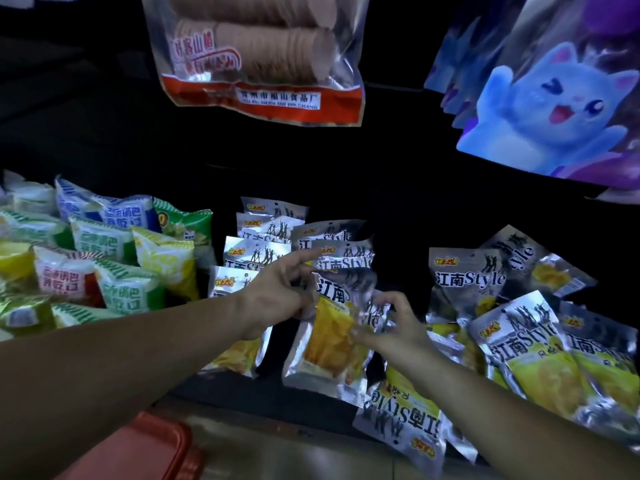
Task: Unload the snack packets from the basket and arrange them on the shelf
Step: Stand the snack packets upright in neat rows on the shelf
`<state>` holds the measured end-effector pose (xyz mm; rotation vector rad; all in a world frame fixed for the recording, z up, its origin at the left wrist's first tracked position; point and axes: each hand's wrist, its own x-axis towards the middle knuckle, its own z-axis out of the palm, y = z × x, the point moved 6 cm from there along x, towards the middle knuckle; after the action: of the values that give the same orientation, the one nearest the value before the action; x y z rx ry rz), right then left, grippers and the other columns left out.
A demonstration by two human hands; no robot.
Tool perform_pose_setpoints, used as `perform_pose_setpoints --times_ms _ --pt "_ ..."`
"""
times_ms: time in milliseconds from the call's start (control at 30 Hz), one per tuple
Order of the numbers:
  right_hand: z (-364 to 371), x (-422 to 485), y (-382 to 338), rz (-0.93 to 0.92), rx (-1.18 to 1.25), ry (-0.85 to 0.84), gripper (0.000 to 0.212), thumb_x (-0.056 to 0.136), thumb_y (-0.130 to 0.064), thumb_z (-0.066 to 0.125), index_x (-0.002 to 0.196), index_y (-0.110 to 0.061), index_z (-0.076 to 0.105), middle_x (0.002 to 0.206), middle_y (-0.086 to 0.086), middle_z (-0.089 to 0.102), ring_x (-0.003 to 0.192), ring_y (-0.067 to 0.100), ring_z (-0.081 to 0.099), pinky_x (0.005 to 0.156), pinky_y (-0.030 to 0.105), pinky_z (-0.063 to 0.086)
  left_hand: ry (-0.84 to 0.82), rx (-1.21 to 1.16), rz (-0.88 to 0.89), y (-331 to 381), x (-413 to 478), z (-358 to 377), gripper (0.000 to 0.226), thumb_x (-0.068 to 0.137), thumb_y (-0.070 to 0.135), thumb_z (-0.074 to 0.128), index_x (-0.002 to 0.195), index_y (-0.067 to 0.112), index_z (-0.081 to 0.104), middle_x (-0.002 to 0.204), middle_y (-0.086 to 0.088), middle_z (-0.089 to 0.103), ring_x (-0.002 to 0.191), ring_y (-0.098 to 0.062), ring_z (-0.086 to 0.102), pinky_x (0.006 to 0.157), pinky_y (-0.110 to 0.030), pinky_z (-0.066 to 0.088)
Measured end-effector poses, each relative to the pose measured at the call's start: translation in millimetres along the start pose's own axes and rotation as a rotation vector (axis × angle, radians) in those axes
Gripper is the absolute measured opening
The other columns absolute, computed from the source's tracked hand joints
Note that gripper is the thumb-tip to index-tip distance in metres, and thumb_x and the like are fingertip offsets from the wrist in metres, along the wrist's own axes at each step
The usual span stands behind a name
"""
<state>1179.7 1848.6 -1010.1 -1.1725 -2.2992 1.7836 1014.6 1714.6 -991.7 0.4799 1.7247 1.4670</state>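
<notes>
1. Snack packets (467, 275) in silver foil with yellow contents lie across the dark shelf (263, 398). One batch stands in overlapping rows at the middle. A looser heap lies to the right, and one packet there hangs upside down over the front edge.
2. Small pouches (104, 265) in green, blue, red and yellow are piled at the left end of the same shelf, just beside the silver rows.
3. A blue cat bag (554, 98) hangs at the upper right, with more bags behind it.
4. A clear bag of brown discs (259, 57) with a red band hangs at the top centre.
5. The red basket (145, 448) shows only a corner at the bottom left, below the shelf edge; its inside is out of view.
6. The held packet (329, 341) is upright in front of the middle rows, between both hands.
7. The left hand (277, 292) grips its upper left edge with curled fingers, index finger stretched out.
8. The right hand (391, 327) pinches its right edge; the fingertips are blurred.
</notes>
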Motion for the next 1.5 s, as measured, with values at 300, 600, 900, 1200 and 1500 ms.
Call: perform_pose_setpoints --times_ms 300,600,900,1200,1500 --pt "9 38 32 0.123 0.147 0.148 0.036 0.082 -0.012 0.082 0.089 -0.027 0.05 0.095 0.011 0.064 0.087 0.035 0.07 0.077 0.047 0.059 0.207 -0.15 -0.15 -35 11 -2 0.057 0.077 -0.016 0.078 0.124 0.007 0.054 0.087 -0.009 0.075 0.08 -0.022 0.071 0.067 -0.039 0.063" --pt "1 50 73 0.187 -0.017 0.229 0.028 0.088 -0.019 0.076 0.095 -0.022 0.049 0.093 0.006 0.053 0.072 0.019 0.051 0.059 0.031 0.041 0.02 0.46 -0.288 -98 20 36 0.022 0.073 0.022 0.085 0.09 0.027 0.071 0.1 0.002 0.066 0.082 -0.013 0.065 0.065 -0.023 0.053" --pt "8 62 86 0.275 0.078 0.087 0.022 0.091 -0.015 0.07 0.1 -0.03 0.056 0.105 0.002 0.062 0.093 0.025 0.066 0.084 0.045 0.061 -0.014 0.399 -0.27 -103 30 56 0.037 0.083 0.004 0.072 0.111 0.027 0.062 0.11 0.003 0.063 0.084 -0.013 0.066 0.063 -0.023 0.055" --pt "34 57 97 0.347 0.109 0.022 0.03 0.089 -0.004 0.057 0.1 -0.032 0.059 0.116 0.005 0.061 0.097 0.026 0.061 0.075 0.039 0.057 -0.002 0.332 -0.359 -117 21 44 0.033 0.08 -0.003 0.068 0.1 0.023 0.065 0.106 -0.007 0.068 0.073 -0.016 0.063 0.061 -0.025 0.054" --pt "10 78 40 -0.075 -0.068 0.139 0.036 0.092 -0.003 0.056 0.101 -0.038 0.052 0.104 -0.002 0.058 0.067 0.017 0.055 0.052 0.025 0.041 0.154 0.23 -0.184 -83 41 17 0.038 0.088 -0.006 0.06 0.099 0.03 0.069 0.103 -0.016 0.071 0.075 -0.021 0.065 0.064 -0.032 0.058"
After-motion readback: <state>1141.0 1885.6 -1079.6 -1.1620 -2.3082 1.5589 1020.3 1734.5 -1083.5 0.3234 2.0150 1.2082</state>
